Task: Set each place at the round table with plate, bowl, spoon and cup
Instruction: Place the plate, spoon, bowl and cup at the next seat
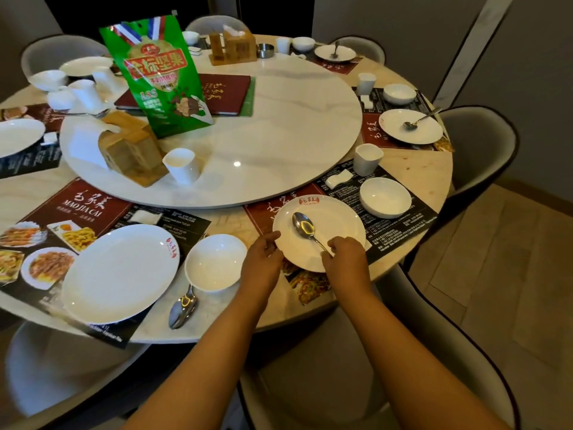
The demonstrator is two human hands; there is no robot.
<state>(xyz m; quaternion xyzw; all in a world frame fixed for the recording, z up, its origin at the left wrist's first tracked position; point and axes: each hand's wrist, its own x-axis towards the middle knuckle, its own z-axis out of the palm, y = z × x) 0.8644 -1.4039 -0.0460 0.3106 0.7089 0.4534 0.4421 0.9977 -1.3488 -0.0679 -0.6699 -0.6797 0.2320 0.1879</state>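
At near table edge: left hand point(263, 248) pinches plate point(335, 221) rim, right hand point(342, 254) holds spoon point(305, 228) handle over plate. Risk: plate overhangs edge; nudge tips it, spoon slides off.

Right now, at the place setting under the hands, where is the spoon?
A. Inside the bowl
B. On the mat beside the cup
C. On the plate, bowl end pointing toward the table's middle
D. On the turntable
C. The spoon lies on the plate, its handle at the right hand, while the left hand grips the plate's rim; the bowl next to it sits empty.
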